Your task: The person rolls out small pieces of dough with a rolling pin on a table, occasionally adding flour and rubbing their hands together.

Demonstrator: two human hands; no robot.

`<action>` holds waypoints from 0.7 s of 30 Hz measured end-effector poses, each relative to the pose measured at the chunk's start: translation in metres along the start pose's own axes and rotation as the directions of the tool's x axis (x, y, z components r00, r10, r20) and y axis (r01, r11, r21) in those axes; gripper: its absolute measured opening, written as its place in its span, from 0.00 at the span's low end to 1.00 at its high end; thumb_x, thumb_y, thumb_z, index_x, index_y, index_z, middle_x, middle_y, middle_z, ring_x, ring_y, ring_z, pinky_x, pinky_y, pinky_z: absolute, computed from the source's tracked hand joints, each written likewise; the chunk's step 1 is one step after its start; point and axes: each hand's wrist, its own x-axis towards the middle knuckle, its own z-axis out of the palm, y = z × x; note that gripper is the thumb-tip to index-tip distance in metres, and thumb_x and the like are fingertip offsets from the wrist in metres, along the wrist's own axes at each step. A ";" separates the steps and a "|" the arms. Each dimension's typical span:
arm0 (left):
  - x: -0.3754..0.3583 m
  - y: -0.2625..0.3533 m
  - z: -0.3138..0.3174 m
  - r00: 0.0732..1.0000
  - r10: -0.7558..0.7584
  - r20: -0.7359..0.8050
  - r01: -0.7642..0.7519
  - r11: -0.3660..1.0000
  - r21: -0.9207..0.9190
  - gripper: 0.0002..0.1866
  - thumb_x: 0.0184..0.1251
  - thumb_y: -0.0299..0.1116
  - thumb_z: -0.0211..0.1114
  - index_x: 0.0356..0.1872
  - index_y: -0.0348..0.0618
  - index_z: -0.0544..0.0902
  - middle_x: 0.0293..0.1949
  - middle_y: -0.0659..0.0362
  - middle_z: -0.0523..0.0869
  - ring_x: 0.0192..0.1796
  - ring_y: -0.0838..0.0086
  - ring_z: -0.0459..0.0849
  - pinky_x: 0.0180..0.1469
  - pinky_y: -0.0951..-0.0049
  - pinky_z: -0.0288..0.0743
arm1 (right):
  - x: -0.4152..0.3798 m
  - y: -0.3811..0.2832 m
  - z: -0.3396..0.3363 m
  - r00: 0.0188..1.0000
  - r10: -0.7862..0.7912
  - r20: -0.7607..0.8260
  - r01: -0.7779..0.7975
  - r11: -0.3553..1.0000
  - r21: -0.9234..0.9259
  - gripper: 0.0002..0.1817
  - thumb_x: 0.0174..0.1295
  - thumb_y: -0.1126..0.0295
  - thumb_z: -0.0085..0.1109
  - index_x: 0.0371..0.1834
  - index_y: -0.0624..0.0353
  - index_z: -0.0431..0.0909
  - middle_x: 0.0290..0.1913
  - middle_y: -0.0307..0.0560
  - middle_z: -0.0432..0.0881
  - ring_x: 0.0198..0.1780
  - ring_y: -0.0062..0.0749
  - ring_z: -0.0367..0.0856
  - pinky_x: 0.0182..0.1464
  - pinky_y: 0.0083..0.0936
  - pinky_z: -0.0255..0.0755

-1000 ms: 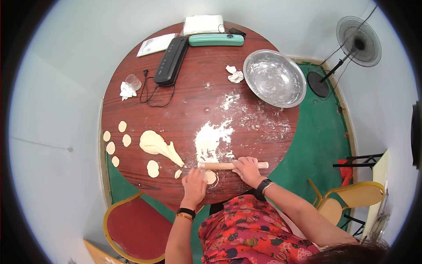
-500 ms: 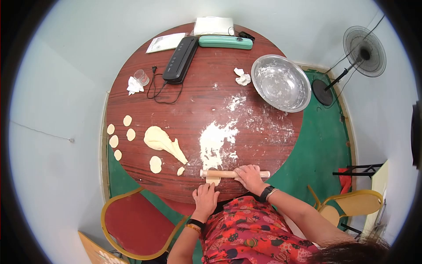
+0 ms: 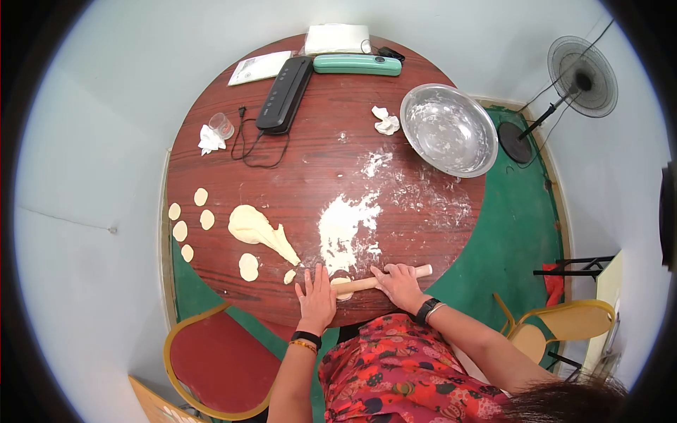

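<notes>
A wooden rolling pin (image 3: 361,285) lies slanted across a small flattened dough round (image 3: 343,295) near the table's front edge. My right hand (image 3: 400,285) is closed over the pin towards its right end. At the pin's left end is my left hand (image 3: 316,302), fingers stretched out and spread; its palm side seems to rest on that end, which it hides. Just beyond my left hand lies a small dough piece (image 3: 289,277). Further left are a large dough lump (image 3: 254,227) with a long tail and a dough round (image 3: 248,267).
White flour (image 3: 347,225) is spread on the round table (image 3: 296,190). Several dough rounds (image 3: 180,230) lie at the left edge. A metal basin (image 3: 449,130) stands back right. Behind are a black appliance (image 3: 284,95), a green one (image 3: 357,65) and a glass (image 3: 221,126).
My left hand has shifted from the dough round's near edge forward and left to the pin's left end, its fingers spreading. The pin has turned from level to slanted, its left end nearer me.
</notes>
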 end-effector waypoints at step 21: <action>0.021 -0.014 0.010 0.917 0.114 -0.382 -0.187 0.969 -0.161 0.27 0.68 0.38 0.58 0.67 0.44 0.68 0.71 0.52 0.65 0.74 0.54 0.59 0.66 0.41 0.54 | 0.032 0.011 0.012 0.998 0.034 -0.056 -0.031 0.999 0.042 0.21 0.60 0.56 0.64 0.56 0.43 0.79 0.44 0.39 0.76 0.50 0.39 0.72 0.52 0.42 0.61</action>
